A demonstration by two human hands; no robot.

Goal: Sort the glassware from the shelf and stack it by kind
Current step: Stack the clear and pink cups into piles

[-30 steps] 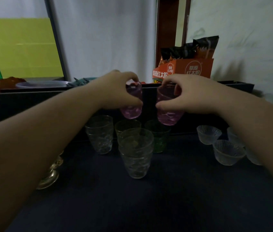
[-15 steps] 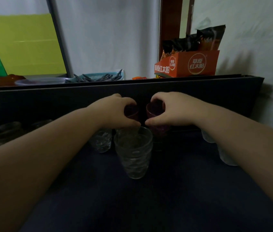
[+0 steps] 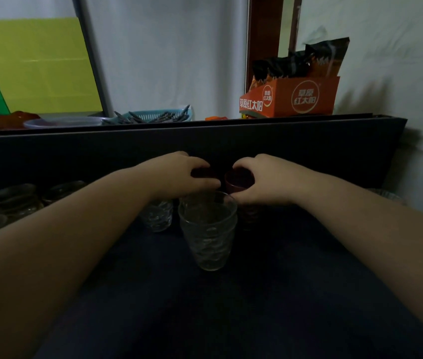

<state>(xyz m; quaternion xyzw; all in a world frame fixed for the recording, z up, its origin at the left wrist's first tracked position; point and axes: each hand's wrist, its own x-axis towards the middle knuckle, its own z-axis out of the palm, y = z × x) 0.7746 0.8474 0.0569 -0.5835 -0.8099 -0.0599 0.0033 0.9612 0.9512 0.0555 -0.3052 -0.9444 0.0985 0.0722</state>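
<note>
1. White wall [image 3: 397, 47], dimly lit, on the right.
2. White curtain [image 3: 168, 53] hanging at centre.
3. Brown door frame [image 3: 264, 37] between curtain and wall.
4. Yellow-green panel [image 3: 36, 63] at left.
5. Dark shelf ledge [image 3: 179, 141] spanning the scene.
6. Dark tabletop [image 3: 205, 307] in the foreground.

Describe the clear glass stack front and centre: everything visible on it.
The clear glass stack looks like two clear tumblers nested, going by a doubled rim line near the top. The walls carry a moulded, dimpled pattern and taper to a narrower base. It stands upright on the dark surface, nearest the camera, in front of the other glasses. It appears empty. Both hands are just behind its rim; whether either touches it cannot be told.
</note>
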